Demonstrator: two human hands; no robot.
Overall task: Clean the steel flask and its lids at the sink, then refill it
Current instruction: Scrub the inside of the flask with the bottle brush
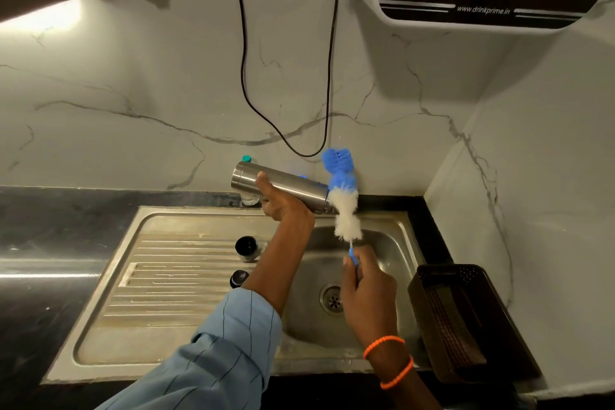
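While the left hand (283,201) gripped the cylindrical brushed-steel flask (283,185) sideways above the stainless sink (382,243), its open mouth faced right, touching the blue-and-white bristled bottle brush (342,196). The right hand (366,280) was curled round the brush's thin blue handle, just below the bristles. The long brush crossed the mouth instead of lining up with it, so I judged a push could skid it off the rim, flick suds, or twist the wet flask loose. Two dark round lids (246,247) sat on the ribbed draining board, well left of the right hand, near the left forearm.
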